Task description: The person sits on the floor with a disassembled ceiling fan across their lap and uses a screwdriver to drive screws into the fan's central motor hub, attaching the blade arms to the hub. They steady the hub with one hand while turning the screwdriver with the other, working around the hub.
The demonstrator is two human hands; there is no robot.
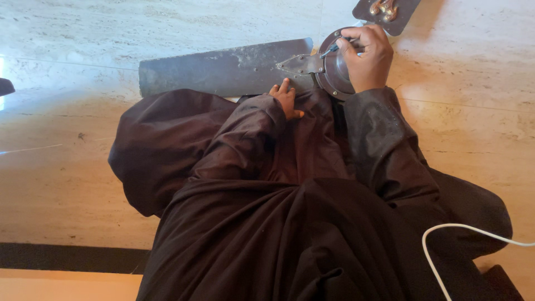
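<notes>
A dusty brown ceiling fan lies on the pale stone floor in front of me. Its round motor housing [334, 75] sits under my right hand [365, 58], which grips a thin screwdriver [330, 50] pointed at the metal blade bracket [301, 64]. One long dark blade [223, 69] stretches left from the bracket. My left hand [286, 99] rests at the blade's near edge by the bracket, fingers pressed down, mostly hidden by my dark sleeve. My dark brown robe fills the lower middle of the view.
A second fan blade end with a brass-coloured bracket [385, 10] lies at the top edge, right of my right hand. A white cable [446, 228] curves across my robe at lower right. A dark floor strip [67, 257] runs along the lower left.
</notes>
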